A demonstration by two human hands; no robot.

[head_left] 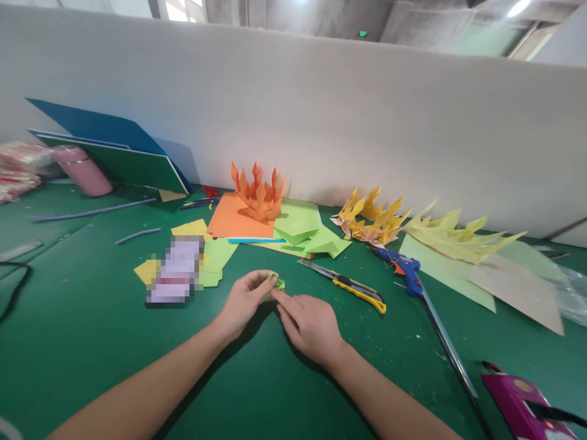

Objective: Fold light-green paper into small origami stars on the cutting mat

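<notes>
A small piece of folded green paper is pinched between the thumb and fingers of my left hand. My right hand meets it from the right, its fingertips against the paper's lower edge and its other fingers curled. Much of the paper is hidden behind the fingers. Just right of my hands lies a yellow utility knife with its blade out. Behind them are loose light green sheets, and an orange paper crown stands on an orange sheet.
To the left lie a phone, yellow paper pieces and purple strips. A pink bottle leans by blue and green boards. On the right are a yellow crown, pale yellow-green crown, blue glue gun and magenta device.
</notes>
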